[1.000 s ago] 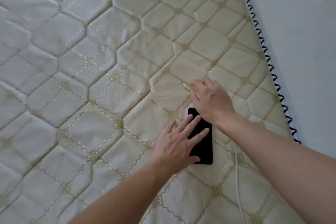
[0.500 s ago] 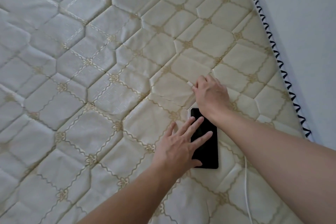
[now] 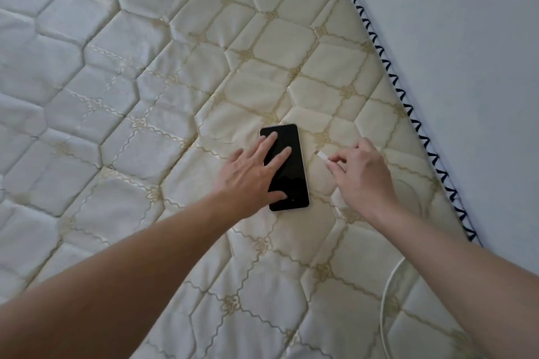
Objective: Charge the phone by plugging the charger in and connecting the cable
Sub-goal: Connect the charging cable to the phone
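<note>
A black phone (image 3: pixel 291 181) lies screen up on the quilted cream mattress (image 3: pixel 180 102). My left hand (image 3: pixel 250 175) rests flat on the phone's left side, fingers spread over the screen. To the right of the phone, my right hand (image 3: pixel 358 175) pinches the white cable connector (image 3: pixel 320 155) between thumb and fingers, its tip pointing up-left, apart from the phone. The white cable (image 3: pixel 388 294) trails from under my right arm toward the bottom edge. No charger plug or socket is visible.
The mattress edge with black zigzag stitching (image 3: pixel 408 102) runs diagonally down the right side, against a plain pale wall (image 3: pixel 466 38). Mattress surface stretches far to the left and beyond the phone.
My right hand has drawn back from beyond the phone's top end to its right side, now showing the connector. The left hand stays on the phone. The view has shifted.
</note>
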Available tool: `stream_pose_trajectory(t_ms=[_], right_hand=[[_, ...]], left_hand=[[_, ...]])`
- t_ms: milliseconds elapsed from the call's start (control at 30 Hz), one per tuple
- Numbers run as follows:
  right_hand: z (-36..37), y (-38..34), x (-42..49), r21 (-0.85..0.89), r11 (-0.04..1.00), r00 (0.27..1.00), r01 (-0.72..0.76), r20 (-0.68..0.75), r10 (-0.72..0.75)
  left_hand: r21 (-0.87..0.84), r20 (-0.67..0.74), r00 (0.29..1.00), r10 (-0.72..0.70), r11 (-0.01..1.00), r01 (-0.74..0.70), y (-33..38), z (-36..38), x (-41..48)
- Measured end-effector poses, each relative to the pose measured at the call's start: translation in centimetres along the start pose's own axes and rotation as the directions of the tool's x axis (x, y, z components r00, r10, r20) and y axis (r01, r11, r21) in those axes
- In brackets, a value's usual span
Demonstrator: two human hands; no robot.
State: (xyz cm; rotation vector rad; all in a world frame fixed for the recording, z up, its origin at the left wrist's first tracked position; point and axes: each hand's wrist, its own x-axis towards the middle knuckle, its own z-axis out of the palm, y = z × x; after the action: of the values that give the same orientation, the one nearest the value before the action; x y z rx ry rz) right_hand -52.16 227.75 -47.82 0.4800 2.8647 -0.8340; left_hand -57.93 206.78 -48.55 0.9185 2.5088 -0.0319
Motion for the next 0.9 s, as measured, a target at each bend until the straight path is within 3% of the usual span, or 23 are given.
stream_pose_trajectory(t_ms=[200, 367, 500, 900], right_hand=[[2.0, 1.4, -6.9, 0.096, 0.994, 0.998, -0.044, -0.046, 0.048], [4.9, 0.9, -12.0, 0.175, 0.983, 0.999, -0.052, 0.017, 0.050], [6.7, -0.5, -12.5, 0.177, 0.984, 0.999, -0.038, -0.026, 0.043], [8.2, -2.6, -11.4, 0.183, 0.964, 0.971, -0.194, -0.102, 0.214]], left_hand=[[0.002, 0.048, 0.999, 0.008, 1.000, -0.008, -0.3, -0.7, 2.6], [-0.026, 0.079, 0.997, 0.017, 1.000, -0.015, -0.1, -1.0, 4.2], [-0.027, 0.100, 0.995, 0.026, 0.999, -0.023, -0.2, -1.0, 4.6], [-0.035, 0.051, 0.998, 0.038, 0.999, -0.036, -0.3, -0.2, 4.7]])
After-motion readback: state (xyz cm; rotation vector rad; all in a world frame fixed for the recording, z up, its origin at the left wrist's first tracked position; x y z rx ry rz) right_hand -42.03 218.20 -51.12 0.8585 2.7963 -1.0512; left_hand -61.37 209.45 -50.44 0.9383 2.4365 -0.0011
